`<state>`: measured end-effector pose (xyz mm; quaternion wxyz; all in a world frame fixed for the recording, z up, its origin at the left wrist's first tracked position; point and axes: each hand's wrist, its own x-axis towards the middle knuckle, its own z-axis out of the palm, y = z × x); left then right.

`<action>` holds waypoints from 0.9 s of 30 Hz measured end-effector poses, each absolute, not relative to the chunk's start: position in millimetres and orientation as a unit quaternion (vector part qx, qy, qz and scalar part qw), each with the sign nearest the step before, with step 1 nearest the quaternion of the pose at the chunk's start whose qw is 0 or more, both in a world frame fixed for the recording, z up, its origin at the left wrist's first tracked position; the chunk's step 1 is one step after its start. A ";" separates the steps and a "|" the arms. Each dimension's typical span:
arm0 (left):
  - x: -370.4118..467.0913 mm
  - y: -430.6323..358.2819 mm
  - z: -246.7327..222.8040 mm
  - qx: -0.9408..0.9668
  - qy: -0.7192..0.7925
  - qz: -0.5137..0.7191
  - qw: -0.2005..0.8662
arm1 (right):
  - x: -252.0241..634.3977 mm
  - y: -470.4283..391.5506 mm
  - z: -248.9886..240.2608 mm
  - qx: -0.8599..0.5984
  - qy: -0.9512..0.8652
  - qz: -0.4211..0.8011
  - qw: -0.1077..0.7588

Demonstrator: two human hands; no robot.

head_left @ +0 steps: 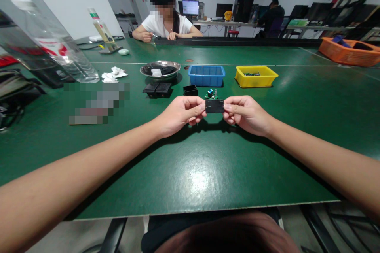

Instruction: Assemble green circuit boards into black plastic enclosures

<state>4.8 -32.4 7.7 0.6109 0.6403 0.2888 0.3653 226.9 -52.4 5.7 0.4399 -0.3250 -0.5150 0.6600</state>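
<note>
Between my two hands is a small flat black plastic cover [214,106], held above the green table. My left hand [181,115] pinches its left edge, while my right hand [247,114] pinches the right edge. Just behind the cover a small green circuit board [211,94] with upright components shows in part; its lower side is hidden. An open black plastic box [190,90] lies a little behind my left fingertips. To the left of that box are two black plastic housings [157,89], side by side.
Behind these stand a metal bowl [160,70] of black parts, a blue bin [206,76] and a yellow bin [256,76] with small parts. Water bottle [59,43] and crumpled tissue [113,74] are at left, an orange basket [350,52] far right. A person [168,23] sits opposite.
</note>
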 end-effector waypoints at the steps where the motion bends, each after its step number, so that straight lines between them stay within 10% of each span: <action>1: 4.8 -32.4 8.0 0.639 0.288 0.364 0.613 | 227.0 -52.2 5.3 -0.326 -0.515 0.659 0.441; 27: -0.6 -29.0 2.6 0.660 0.267 0.336 0.617 | 229.2 -52.8 0.8 -0.300 -0.531 0.688 0.394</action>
